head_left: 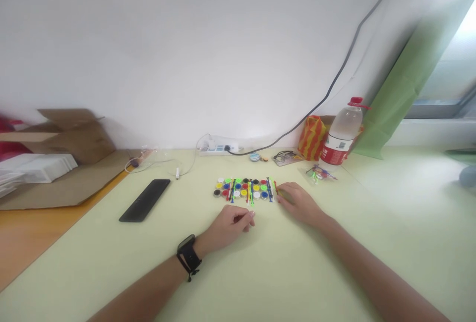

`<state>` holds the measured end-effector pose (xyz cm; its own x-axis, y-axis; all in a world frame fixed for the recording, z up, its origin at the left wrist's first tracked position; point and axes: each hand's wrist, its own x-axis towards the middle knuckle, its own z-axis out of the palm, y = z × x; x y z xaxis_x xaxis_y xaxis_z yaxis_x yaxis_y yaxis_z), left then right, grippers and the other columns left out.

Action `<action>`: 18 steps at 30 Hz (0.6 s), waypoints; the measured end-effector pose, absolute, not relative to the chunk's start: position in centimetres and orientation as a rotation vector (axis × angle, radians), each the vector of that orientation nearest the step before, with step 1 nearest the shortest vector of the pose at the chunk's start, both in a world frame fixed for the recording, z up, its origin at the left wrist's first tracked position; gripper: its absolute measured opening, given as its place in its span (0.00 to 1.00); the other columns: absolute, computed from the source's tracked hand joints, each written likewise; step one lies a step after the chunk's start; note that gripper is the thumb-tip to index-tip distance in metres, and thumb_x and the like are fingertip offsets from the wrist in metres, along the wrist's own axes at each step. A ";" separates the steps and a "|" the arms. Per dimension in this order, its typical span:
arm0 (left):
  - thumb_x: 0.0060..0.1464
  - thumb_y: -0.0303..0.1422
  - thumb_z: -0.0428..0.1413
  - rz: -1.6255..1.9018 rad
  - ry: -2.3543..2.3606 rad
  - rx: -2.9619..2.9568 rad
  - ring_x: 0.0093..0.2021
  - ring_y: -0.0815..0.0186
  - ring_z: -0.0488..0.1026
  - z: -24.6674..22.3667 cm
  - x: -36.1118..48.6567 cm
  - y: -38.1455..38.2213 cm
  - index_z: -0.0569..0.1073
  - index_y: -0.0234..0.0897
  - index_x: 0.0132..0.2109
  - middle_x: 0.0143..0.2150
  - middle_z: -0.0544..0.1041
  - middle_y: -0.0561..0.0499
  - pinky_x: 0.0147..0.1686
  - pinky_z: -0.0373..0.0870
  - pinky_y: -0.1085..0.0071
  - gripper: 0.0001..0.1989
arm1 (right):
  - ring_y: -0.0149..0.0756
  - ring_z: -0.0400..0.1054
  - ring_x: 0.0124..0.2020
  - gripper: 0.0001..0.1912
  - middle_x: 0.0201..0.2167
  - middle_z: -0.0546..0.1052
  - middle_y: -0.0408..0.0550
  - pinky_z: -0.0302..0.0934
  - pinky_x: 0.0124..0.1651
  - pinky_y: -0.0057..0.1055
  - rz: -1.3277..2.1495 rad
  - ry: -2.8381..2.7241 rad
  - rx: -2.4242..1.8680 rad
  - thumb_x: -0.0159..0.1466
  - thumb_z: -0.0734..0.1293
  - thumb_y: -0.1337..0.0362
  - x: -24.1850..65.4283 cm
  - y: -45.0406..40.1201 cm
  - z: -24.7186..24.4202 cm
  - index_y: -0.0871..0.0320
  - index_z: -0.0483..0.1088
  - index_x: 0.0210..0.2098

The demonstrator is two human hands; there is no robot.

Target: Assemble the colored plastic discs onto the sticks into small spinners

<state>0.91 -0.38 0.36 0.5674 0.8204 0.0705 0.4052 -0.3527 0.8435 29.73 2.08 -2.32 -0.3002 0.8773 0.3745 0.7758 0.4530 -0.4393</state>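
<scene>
Small round plastic discs (pixel 238 187) in white, yellow, blue, green, red and black lie in three rows on the table. Thin coloured plastic sticks (pixel 251 193) stand in upright lines between groups of the discs. At the right end of this layout, my right hand (pixel 295 202) has its thumb and fingertips closed at a red plastic stick (pixel 275 187); part of the stick is hidden by the fingers. My left hand (pixel 232 224) rests just in front of the layout, fingers curled in and nothing visible in them. A black watch (pixel 189 252) is on the left wrist.
A black flat case (pixel 145 200) lies to the left. Behind are a power strip (pixel 218 148), a round tin (pixel 254 157) and a cable. At right stand a large water bottle (pixel 341 134) and a bag of loose sticks (pixel 320 172). Cardboard (pixel 74 178) lies far left.
</scene>
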 end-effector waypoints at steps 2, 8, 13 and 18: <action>0.68 0.46 0.49 0.638 0.993 1.970 0.26 0.69 0.66 0.4 0.9 -0.4 0.79 0.34 0.32 0.26 0.77 0.49 0.27 0.60 0.73 0.25 | 0.46 0.71 0.51 0.11 0.47 0.79 0.53 0.64 0.55 0.42 0.230 -2.133 -1.388 0.68 0.63 0.67 29.8 2.1 -2.3 0.56 0.75 0.46; 0.68 0.46 0.49 0.635 0.997 1.966 0.26 0.68 0.68 0.6 0.9 -0.5 0.79 0.34 0.33 0.27 0.77 0.49 0.28 0.61 0.73 0.25 | 0.43 0.72 0.46 0.11 0.42 0.79 0.52 0.64 0.48 0.38 0.171 -2.118 -1.456 0.68 0.61 0.69 30.2 2.5 -2.6 0.56 0.76 0.42; 0.69 0.46 0.48 0.622 0.992 1.976 0.27 0.68 0.68 0.7 0.9 -0.6 0.79 0.34 0.33 0.27 0.77 0.50 0.28 0.61 0.73 0.25 | 0.43 0.72 0.43 0.09 0.40 0.78 0.52 0.63 0.44 0.36 0.088 -2.060 -1.562 0.67 0.62 0.67 30.5 2.7 -2.9 0.55 0.75 0.39; 0.68 0.46 0.49 0.629 0.996 1.974 0.27 0.68 0.67 0.6 0.8 -0.5 0.79 0.34 0.33 0.27 0.77 0.49 0.28 0.61 0.73 0.25 | 0.42 0.71 0.42 0.09 0.39 0.77 0.50 0.62 0.43 0.35 0.058 -2.076 -1.587 0.68 0.61 0.66 30.5 2.8 -3.1 0.55 0.74 0.39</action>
<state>0.83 -0.53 0.64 0.5629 0.8237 0.0678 0.4152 -0.3527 0.8386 30.52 2.78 -3.11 -0.1766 0.9100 0.3751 0.8878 0.3118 -0.3386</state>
